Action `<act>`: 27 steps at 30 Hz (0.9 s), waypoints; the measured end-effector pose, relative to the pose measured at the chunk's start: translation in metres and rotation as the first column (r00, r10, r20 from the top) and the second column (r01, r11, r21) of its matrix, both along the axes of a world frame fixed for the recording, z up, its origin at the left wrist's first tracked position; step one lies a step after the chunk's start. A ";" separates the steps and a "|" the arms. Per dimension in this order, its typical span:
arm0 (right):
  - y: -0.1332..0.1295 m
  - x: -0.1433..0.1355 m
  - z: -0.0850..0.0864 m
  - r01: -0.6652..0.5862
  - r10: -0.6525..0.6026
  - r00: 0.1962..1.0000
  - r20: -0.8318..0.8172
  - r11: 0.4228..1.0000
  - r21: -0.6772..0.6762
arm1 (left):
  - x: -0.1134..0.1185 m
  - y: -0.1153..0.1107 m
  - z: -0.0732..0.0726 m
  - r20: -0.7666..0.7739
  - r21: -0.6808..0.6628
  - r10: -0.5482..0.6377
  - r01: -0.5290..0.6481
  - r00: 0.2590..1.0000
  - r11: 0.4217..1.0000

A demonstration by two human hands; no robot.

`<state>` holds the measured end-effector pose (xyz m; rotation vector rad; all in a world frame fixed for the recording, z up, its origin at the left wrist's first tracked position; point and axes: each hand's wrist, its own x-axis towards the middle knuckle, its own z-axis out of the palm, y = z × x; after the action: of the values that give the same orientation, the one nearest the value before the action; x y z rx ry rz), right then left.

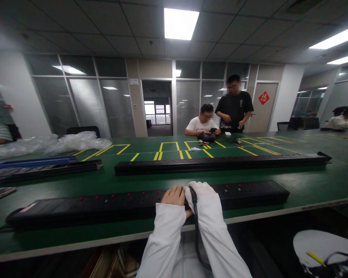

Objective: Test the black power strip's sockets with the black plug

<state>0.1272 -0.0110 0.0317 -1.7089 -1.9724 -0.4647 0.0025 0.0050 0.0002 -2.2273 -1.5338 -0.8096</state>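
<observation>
Roughly left-to-right, nearer black power strip [104, 208]

Clear plastic wrap [75, 142] lies crumpled on the green table [75, 183]

Smooth green tabletop [75, 181], crinkly glossy plastic wrap [81, 141], matt black bar [104, 208], perhaps plastic.

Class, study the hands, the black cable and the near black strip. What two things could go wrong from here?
The cable hangs past the table's front edge, so it might snag there.

The near black strip lies close to that edge, with the left hand and right hand at it; a hard pull could tip it off.
</observation>
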 end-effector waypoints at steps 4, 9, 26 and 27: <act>-0.001 -0.001 0.001 0.001 -0.001 1.000 0.002 1.000 0.001 | 0.000 0.001 -0.001 0.008 0.006 0.005 -0.005 1.000 1.000; -0.003 -0.003 0.003 0.009 -0.009 1.000 0.003 1.000 0.000 | 0.000 0.003 -0.002 0.002 -0.021 0.017 -0.017 1.000 1.000; -0.004 0.002 0.004 -0.031 0.031 0.999 0.010 1.000 0.001 | 0.000 0.000 0.002 -0.016 -0.052 0.008 -0.009 1.000 0.999; -0.004 0.002 0.004 -0.029 0.029 1.000 0.009 1.000 0.005 | 0.000 0.000 0.002 -0.015 -0.050 0.009 -0.010 1.000 0.999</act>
<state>0.1288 -0.0147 0.0357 -1.6755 -1.9982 -0.4680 0.0025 0.0049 0.0020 -2.2544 -1.5732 -0.7582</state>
